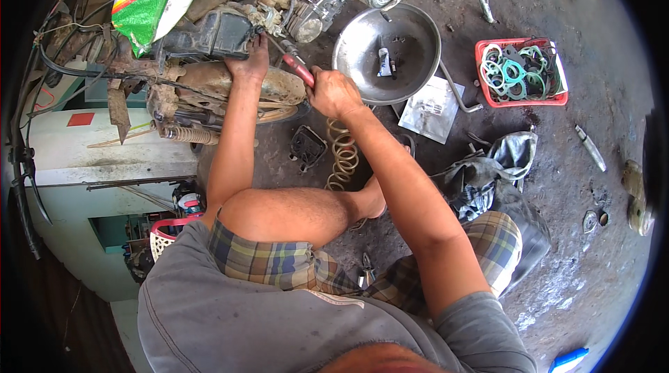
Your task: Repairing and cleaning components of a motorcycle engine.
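At the upper left lies a dismantled motorcycle with a dirty frame and a finned engine cylinder [319,14]. My left hand [247,63] is closed around the lower right corner of a black plastic box [226,33] on it; some of the fingertips are hidden. In my right hand [336,94] is a screwdriver [298,68], gripped by its red handle. Its shaft points up and left toward the parts beside my left fingers, and I cannot tell whether the tip touches them. Below lies a black cover-like part [307,148] on the floor.
A metal bowl [345,39] holding a small tube stands right of the engine. Beyond it is a red basket [488,100] of gaskets. A coiled tan hose [341,157] lies by my foot, dark rags [512,157] further right. A green-and-white sack [146,11] rests on the motorcycle.
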A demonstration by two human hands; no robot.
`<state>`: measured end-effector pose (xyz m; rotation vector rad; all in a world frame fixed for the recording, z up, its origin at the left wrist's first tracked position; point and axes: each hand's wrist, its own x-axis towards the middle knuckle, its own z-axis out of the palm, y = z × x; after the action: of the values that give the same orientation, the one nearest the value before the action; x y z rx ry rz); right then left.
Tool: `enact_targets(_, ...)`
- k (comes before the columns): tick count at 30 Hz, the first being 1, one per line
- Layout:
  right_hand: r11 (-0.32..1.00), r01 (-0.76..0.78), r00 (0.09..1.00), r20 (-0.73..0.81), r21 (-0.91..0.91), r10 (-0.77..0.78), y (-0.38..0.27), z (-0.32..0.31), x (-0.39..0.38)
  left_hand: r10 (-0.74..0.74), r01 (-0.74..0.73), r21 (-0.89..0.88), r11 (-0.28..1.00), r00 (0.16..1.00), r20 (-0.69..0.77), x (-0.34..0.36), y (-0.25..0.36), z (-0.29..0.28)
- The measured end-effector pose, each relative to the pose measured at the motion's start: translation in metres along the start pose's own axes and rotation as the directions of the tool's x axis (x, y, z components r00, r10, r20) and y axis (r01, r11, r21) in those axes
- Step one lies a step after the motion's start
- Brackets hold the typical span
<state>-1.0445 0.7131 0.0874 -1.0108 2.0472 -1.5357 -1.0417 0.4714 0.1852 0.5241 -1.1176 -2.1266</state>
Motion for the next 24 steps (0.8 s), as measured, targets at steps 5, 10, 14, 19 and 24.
enact_targets(5, 1.0, 0.0, 0.998, 0.065, -0.008, 0.001, 0.019, 0.014, -0.004, 0.107, -0.126, 0.219, 0.968, 0.99, 0.095, -0.044, -0.035, -0.005)
enact_targets(10, 0.999, -0.028, 0.953, 0.303, 0.042, 0.014, 0.052, 0.053, -0.025, 0.258, -0.329, 0.622, 0.711, 0.944, 0.205, -0.112, -0.075, -0.036)
enact_targets(14, 0.988, -0.058, 0.911, 0.412, 0.146, -0.007, 0.067, 0.114, -0.067, 0.027, -0.228, 0.875, 0.426, 0.97, 0.24, -0.139, -0.087, -0.088)
enact_targets(19, 0.971, -0.209, 0.628, 0.777, 0.115, 0.043, 0.077, 0.159, -0.094, -0.279, -0.102, 0.983, -0.153, 0.959, 0.056, -0.161, -0.1, -0.182)
enact_targets(24, 0.981, 0.017, 0.761, 0.639, -0.191, 0.112, 0.116, 0.168, -0.096, -0.482, -0.013, 0.972, -0.233, 0.87, -0.104, -0.191, -0.123, -0.235)
